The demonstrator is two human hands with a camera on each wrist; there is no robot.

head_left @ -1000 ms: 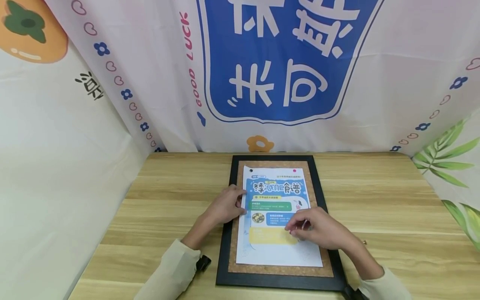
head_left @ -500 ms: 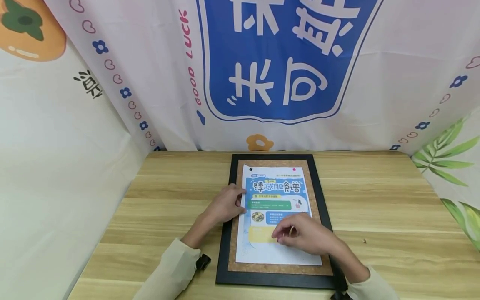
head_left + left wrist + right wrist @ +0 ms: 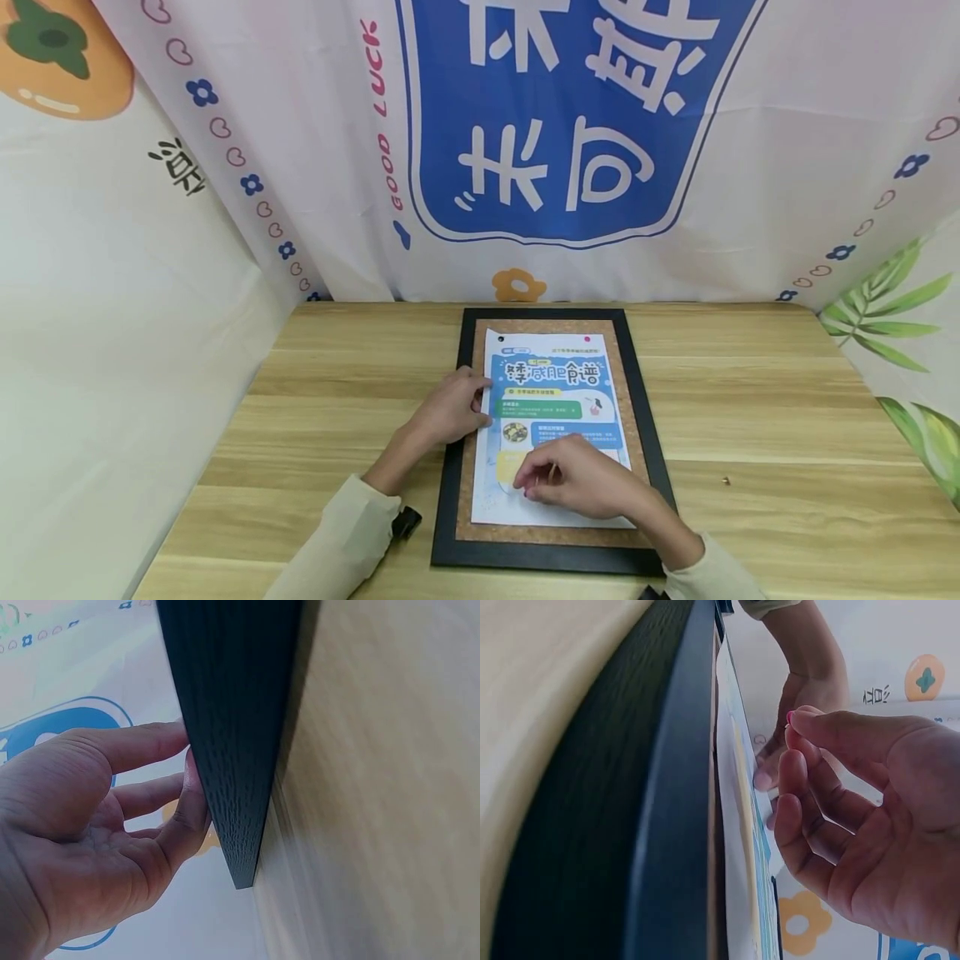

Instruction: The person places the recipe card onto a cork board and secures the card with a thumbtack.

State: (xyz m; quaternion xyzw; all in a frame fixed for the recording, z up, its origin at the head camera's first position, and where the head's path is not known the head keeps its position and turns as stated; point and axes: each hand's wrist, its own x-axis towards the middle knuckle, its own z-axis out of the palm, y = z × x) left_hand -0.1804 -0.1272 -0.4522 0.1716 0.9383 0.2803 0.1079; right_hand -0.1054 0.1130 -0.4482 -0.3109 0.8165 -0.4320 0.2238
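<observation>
A printed poster (image 3: 555, 408) lies on a cork board with a black frame (image 3: 445, 525). A black thumbtack (image 3: 501, 339) sits at its top left corner and a pink thumbtack (image 3: 587, 339) at its top right. My left hand (image 3: 452, 406) rests on the poster's left edge with spread fingertips; in the left wrist view the frame's side hides those tips. Over the lower part of the poster, my right hand (image 3: 573, 477) pinches another pink thumbtack (image 3: 790, 718) between thumb and index finger. It is held a little above the paper.
A small brass-coloured tack (image 3: 725, 481) lies on the wooden table (image 3: 787, 417), right of the board. A printed cloth (image 3: 337, 167) hangs behind the table's far edge and along both sides.
My right hand has moved left across the lower poster, towards its bottom left, still pinching the pink thumbtack. The left hand has stayed on the left edge.
</observation>
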